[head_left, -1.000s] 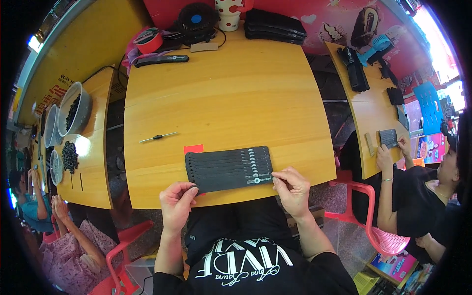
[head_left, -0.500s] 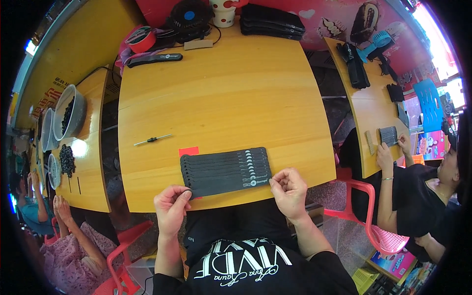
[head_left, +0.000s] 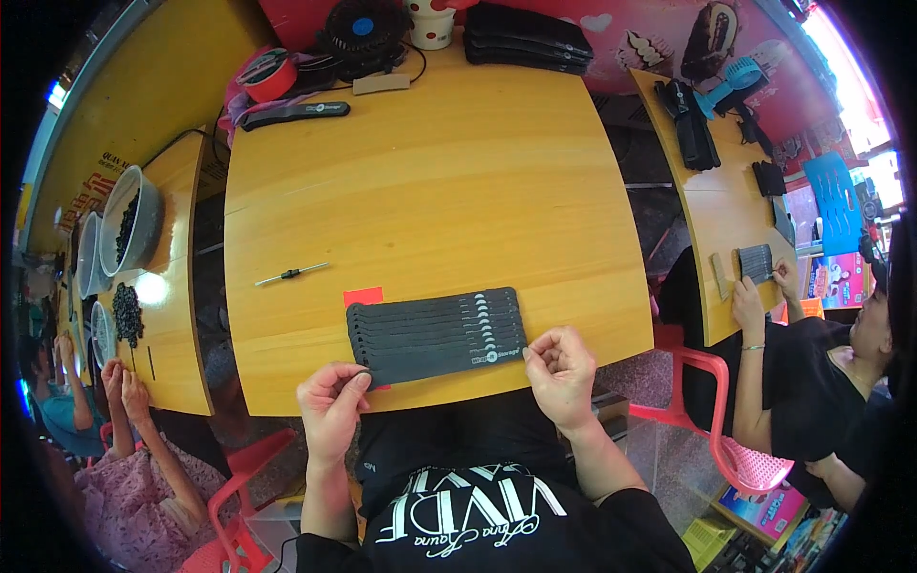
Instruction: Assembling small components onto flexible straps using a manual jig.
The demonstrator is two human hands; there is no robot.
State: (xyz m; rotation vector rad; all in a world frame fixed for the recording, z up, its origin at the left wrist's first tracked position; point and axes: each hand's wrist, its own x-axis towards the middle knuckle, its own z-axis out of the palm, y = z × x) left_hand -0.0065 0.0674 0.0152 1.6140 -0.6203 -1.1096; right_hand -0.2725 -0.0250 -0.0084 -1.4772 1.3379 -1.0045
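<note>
Several flat black straps (head_left: 411, 325) lie overlapped in a neat fan near the table's front edge, with rounded left ends and white print in a row toward the right. My left hand (head_left: 332, 396) is closed in a pinch on the left end of the nearest strap (head_left: 430, 367). At that strap's other end my right hand (head_left: 562, 374) pinches the corner between thumb and fingers. A red patch (head_left: 363, 296) shows from under the fan at its upper left. Farther off to the left lies a thin metal rod with a black middle (head_left: 291, 274).
Along the wooden table's (head_left: 430, 191) far edge are a roll of red tape (head_left: 269, 76), a black fan (head_left: 361, 33), a single black strap (head_left: 296, 116) and stacked black straps (head_left: 525, 40). Co-workers sit at side tables; tubs (head_left: 134, 220) of black pieces stand left.
Both my hands keep their pinch on the nearest strap, and the fan of straps stays put. The view has shifted slightly. At the left table a co-worker's hands have moved apart a little.
</note>
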